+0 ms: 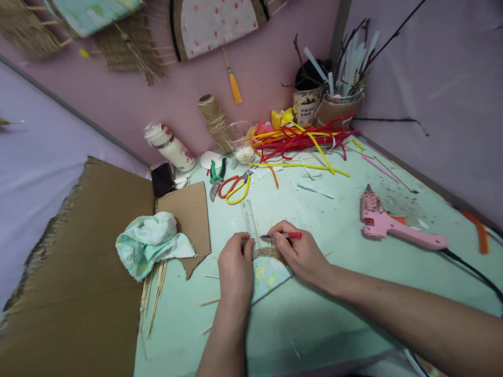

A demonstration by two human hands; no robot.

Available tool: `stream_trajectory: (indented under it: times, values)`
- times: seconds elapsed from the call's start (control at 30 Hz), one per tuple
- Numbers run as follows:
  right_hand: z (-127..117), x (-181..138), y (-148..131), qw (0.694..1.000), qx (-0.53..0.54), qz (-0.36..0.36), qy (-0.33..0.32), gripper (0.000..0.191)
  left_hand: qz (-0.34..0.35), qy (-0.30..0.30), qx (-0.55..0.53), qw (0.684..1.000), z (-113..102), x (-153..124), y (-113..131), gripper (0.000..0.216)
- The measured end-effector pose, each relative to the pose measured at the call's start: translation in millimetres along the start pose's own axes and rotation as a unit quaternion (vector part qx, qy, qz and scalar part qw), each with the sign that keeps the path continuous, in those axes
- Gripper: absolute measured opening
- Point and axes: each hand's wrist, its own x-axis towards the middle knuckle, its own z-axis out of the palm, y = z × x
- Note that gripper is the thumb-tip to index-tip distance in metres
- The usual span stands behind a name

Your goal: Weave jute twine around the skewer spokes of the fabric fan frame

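My right hand is closed around a pen with a red end, its tip close to a thin wooden stick. With my left hand I grip the near end of a clear ruler, which lies beside that stick. Under both hands is a half-round piece covered in floral fabric, edged with a twine band. Several thin sticks jut outward from its curved edge. My left hand partly covers the piece.
A pink glue gun with a black cord lies right. Scissors, green-handled pruners and red and yellow pipe cleaners lie behind. Crumpled fabric rests by cardboard at left. A bottle and twine spool stand at the back.
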Motion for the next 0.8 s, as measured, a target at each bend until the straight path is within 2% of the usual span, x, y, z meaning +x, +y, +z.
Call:
stream_trajectory:
  times: [0.53, 0.8]
  values:
    - [0.2, 0.4, -0.5, 1.0, -0.009, -0.008, 0.007, 0.021, 0.004, 0.001, -0.001, 1.0, -0.2, 0.0, 1.3, 0.014]
    - [-0.3, 0.4, -1.6, 1.0, 0.001, -0.002, -0.01, 0.02, 0.001, -0.002, -0.004, 1.0, -0.8, -0.3, 1.8, 0.014]
